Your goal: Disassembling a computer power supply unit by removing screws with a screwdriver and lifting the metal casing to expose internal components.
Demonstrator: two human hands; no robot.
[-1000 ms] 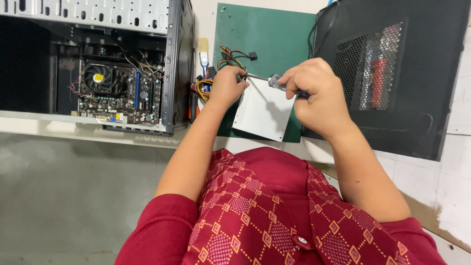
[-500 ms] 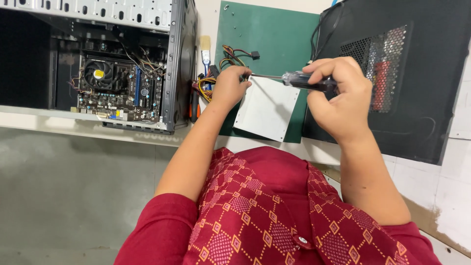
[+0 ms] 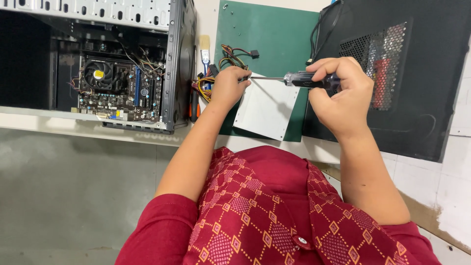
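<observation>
At upper left of the frame, open computer case point(image 3: 98, 64) lies on its side, cut off by the top and left edges; the left third of its interior is black shadow, nothing resolvable there. Motherboard point(image 3: 117, 91) with round cooler fan point(image 3: 98, 74) visible inside.

Upper right: black side panel point(image 3: 417, 88) with mesh vent, cut off at top and right edge. Coloured shapes behind the mesh, too indistinct to identify.

Centre top: green mat point(image 3: 274, 34) on a pale worktop point(image 3: 206, 19); the worktop's near edge shows as a light strip, grey floor below at lower left. White tiled surface at right edge.

On the mat: grey metal power supply box point(image 3: 267, 110), tilted, its upper left corner hidden under the left hand point(image 3: 228, 88). Fingers curled over the box edge, clamped on it. Bundle of coloured wires point(image 3: 221, 68) partly hidden behind that hand.

Right hand point(image 3: 343, 93): fingers wrapped shut around the dark handle of a screwdriver point(image 3: 294, 78), shaft horizontal, tip meeting the box by the left fingers; contact point itself not resolvable.

Small paintbrush point(image 3: 204, 49) beside the case, lower part hidden.
</observation>
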